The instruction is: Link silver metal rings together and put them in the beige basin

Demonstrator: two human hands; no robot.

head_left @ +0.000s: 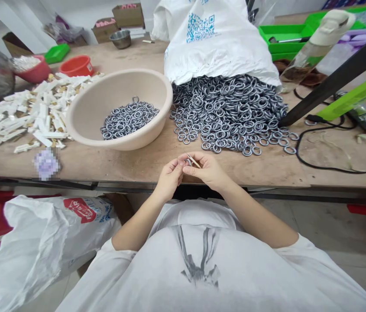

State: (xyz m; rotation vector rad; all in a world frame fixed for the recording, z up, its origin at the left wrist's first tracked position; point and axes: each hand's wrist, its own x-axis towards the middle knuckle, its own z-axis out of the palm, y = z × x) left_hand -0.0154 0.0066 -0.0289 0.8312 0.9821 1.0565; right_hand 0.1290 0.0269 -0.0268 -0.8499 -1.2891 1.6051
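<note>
My left hand [170, 177] pinches a small grey ring [188, 162] at the table's front edge. In my right hand [211, 171] is a thin, pale, pointed stick [195, 161]; its tip lies close to the ring. Both hands meet at the fingertips, and whether the stick touches the ring I cannot tell. Just beyond them a large pile of similar grey rings [231, 112] spills from a white plastic sack [218, 52]. Left of the pile stands a beige basin [85, 108] with more grey rings [129, 119] inside.
White plastic pieces [44, 112] lie heaped at the left, near a red bowl [75, 66]. To the right, a black post [335, 80] slants up beside a black cable [319, 167] and a clear bottle [315, 47]. A white bag [49, 234] stands below the table.
</note>
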